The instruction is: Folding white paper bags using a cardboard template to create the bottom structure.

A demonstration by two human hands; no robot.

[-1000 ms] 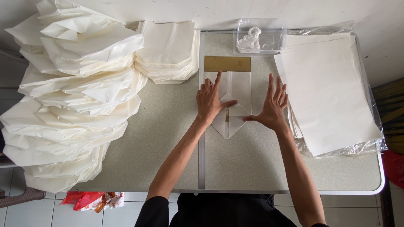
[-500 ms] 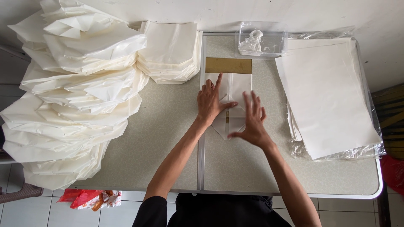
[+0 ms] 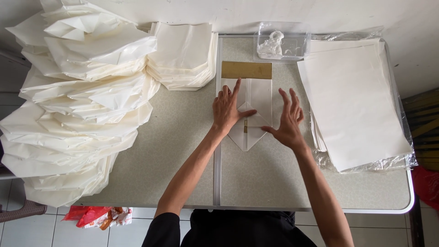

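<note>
A folded white paper piece [image 3: 249, 116] lies flat near the middle of the speckled grey desk [image 3: 183, 151], its lower end folded into a downward point and its upper end just below a flat tan cardboard strip [image 3: 246, 70]. The left hand [image 3: 227, 109] presses palm-down on the paper's left half, fingers spread, forefinger stretched up toward the strip and thumb pointing right across the fold; its grip is wide and closes on nothing. The right hand [image 3: 288, 121] sits at the paper's right edge, fingers fanned and lifted, with the thumb touching the lower right fold; its grip is also wide and holds nothing. A metal seam [image 3: 216, 183] runs down the desk just left of the paper, under the left wrist. To the right, well apart from the hands, a stack of large white sheets [image 3: 354, 100] rests on clear plastic wrap [image 3: 366, 164]. Above the strip stands a clear plastic box [image 3: 283, 43] with crumpled plastic inside. Left of the strip lies a low pile of finished white bags [image 3: 183, 55], and further left a tall, overlapping heap of puffed white paper bags [image 3: 77, 114] covers that end of the desk. Below the desk edge, a red plastic bag [image 3: 93, 215] lies on the tiled floor [image 3: 27, 231].
</note>
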